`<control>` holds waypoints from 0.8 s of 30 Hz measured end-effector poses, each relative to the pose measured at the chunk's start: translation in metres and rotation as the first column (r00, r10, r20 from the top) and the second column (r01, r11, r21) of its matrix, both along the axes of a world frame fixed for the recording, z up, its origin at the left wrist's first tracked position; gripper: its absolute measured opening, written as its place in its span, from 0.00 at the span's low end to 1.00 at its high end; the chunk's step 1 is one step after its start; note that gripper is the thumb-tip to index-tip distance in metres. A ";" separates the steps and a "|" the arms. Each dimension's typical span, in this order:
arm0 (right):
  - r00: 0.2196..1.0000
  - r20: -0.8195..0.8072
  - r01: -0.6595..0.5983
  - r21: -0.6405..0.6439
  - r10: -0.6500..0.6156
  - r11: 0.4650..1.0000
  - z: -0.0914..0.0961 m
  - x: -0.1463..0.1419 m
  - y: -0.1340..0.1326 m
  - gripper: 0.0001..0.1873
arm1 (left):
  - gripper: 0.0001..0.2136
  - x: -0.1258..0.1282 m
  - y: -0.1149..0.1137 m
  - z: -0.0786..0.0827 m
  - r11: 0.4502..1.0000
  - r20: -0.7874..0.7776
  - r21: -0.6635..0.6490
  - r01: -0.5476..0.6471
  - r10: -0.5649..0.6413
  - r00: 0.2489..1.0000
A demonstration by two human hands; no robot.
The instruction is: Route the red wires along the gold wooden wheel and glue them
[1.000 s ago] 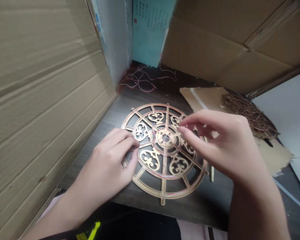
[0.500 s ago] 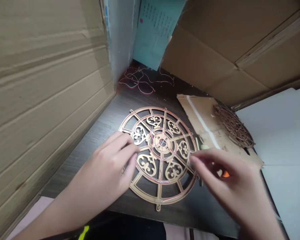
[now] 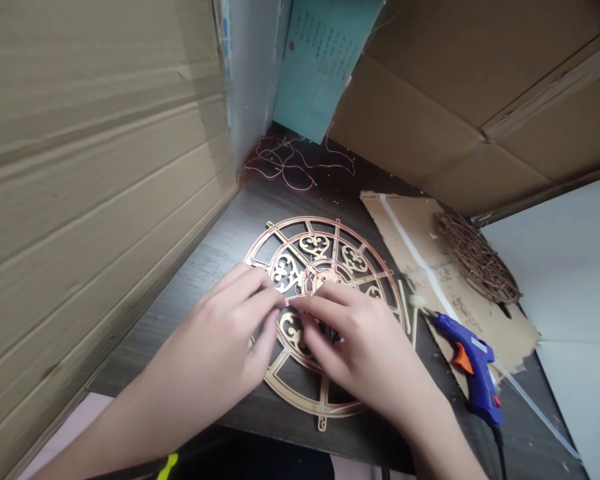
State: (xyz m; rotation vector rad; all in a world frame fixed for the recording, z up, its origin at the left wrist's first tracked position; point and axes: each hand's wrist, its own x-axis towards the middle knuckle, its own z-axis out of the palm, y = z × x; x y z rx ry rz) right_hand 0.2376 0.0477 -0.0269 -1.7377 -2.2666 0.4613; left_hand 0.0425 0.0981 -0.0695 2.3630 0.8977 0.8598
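Note:
A round wooden lattice frame [image 3: 267, 391] with scrolled cut-outs lies flat on the dark table, thin red and white wires running along its rings and spokes. My left hand [image 3: 235, 327] rests at its left side, thumb and index finger closed together at a spoke; whatever is between them is too small to make out. Over the centre, my right hand [image 3: 360, 327] reaches in with its index fingertip almost meeting the left fingertips on that spoke. Its thumb stays apart from the index finger, and nothing shows held in it. The hands cover part of the hub and lower spokes.
A blue glue gun [image 3: 473, 363] with an orange trigger lies right of the frame, near short pale sticks [image 3: 405, 307]. Behind it, a cardboard sheet [image 3: 405, 227] carries a brown round lattice [image 3: 475, 257]. Loose wires [image 3: 285, 167] lie at the back. Cardboard walls [image 3: 105, 167] enclose the left.
My right hand has moved left from the frame's right edge to the spoke beside my left hand, uncovering the glue gun. My left hand keeps its pinch; the view has shifted slightly.

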 end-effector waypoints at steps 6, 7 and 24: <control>1.000 -0.025 -0.014 0.016 0.014 1.000 -0.005 -0.001 -0.002 0.11 | 0.08 -0.001 -0.001 0.001 1.000 0.007 -0.024 0.002 -0.002 1.000; 0.998 -0.055 -0.008 0.007 0.008 1.000 -0.005 -0.001 -0.001 0.12 | 0.08 -0.001 -0.001 0.001 0.999 0.005 -0.032 0.001 -0.001 1.000; 0.990 -0.132 0.043 -0.044 -0.049 0.998 -0.006 -0.005 0.001 0.10 | 0.07 -0.001 -0.003 0.004 1.000 -0.050 0.001 -0.027 0.027 0.998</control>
